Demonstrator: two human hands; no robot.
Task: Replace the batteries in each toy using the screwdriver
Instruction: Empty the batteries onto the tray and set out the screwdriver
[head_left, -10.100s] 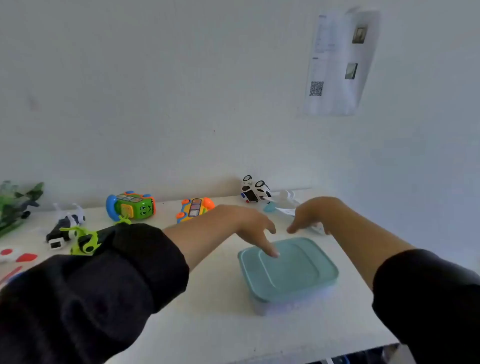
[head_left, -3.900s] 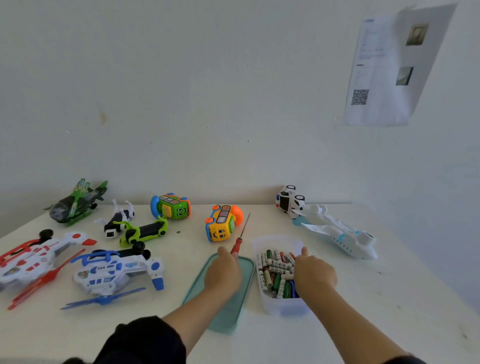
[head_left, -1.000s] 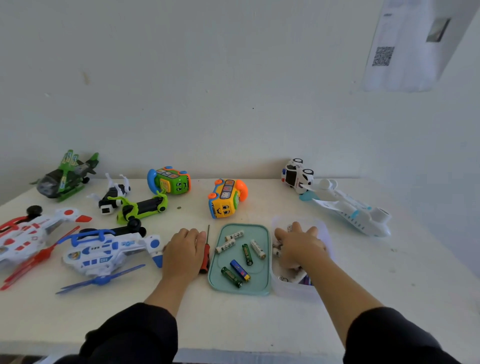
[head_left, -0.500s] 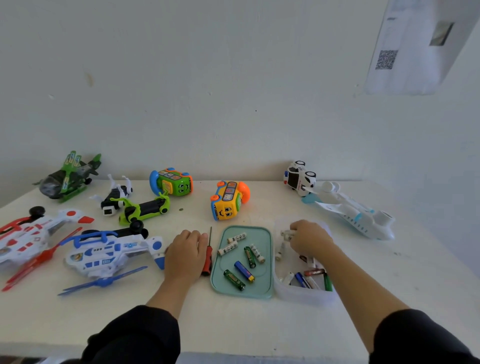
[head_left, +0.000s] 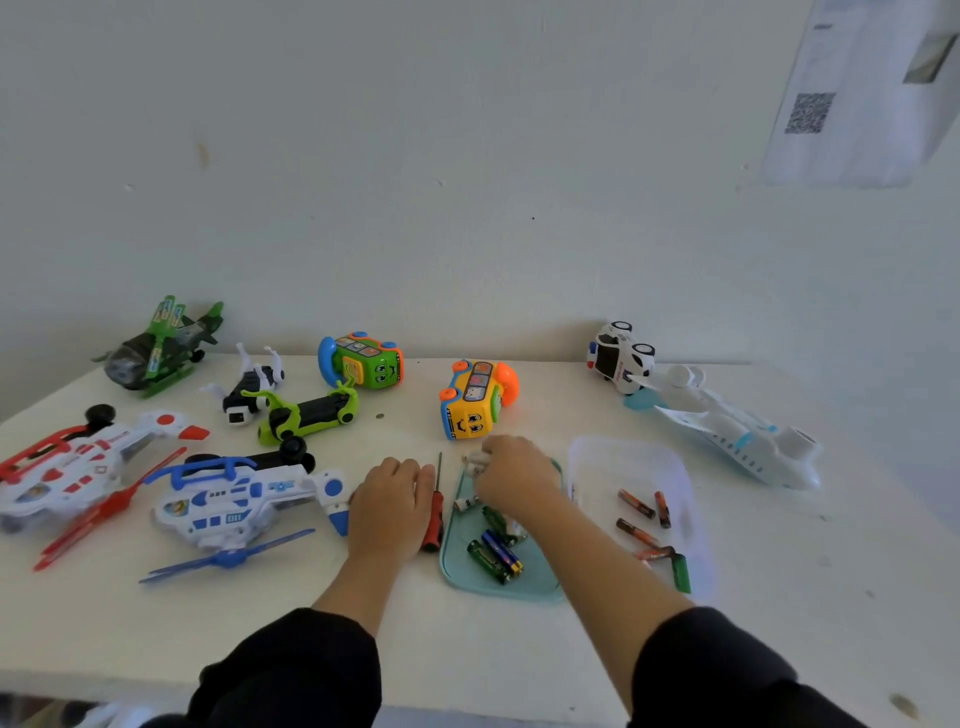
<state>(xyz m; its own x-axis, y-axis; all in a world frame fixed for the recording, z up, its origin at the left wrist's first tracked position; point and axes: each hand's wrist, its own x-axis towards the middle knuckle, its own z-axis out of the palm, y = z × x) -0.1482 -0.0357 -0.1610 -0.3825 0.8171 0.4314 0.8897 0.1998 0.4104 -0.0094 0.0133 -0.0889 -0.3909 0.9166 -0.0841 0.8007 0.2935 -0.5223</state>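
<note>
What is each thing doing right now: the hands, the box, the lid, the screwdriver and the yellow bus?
Left hand: flat on table, beside screwdriver.
Right hand: holding white batteries over lid.
Box: open, few batteries left.
Lid: off, holding batteries.
Screwdriver: lying unused.
Yellow bus: upright, untouched.

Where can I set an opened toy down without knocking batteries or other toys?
Bare tabletop runs along the near edge, in front of the blue helicopter. Another bare patch lies right of the clear container, below the white plane. Crowded: the back left toy cluster, and the centre, where the screwdriver, teal lid and both hands sit.
</note>
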